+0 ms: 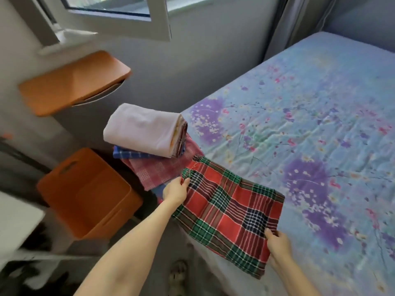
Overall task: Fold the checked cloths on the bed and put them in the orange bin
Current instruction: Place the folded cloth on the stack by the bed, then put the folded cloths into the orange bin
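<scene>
We are pinching the near edge of the red and green checked cloth [230,210] with our right hand [277,245], thumb on top. Our left hand [176,192] is gripping the far corner of it. The cloth is stretching between our two hands, over the edge of the bed [310,116]. It is looking thin, soft and light, so we are guessing it will flop and bend anywhere. Holding it by the corners should be keeping it neat. The orange bin [85,195] is sitting low, to the left of our left hand. Just past that hand, a pink checked cloth [162,171] and a blue checked cloth [128,154] are lying under a white folded bundle [143,129].
</scene>
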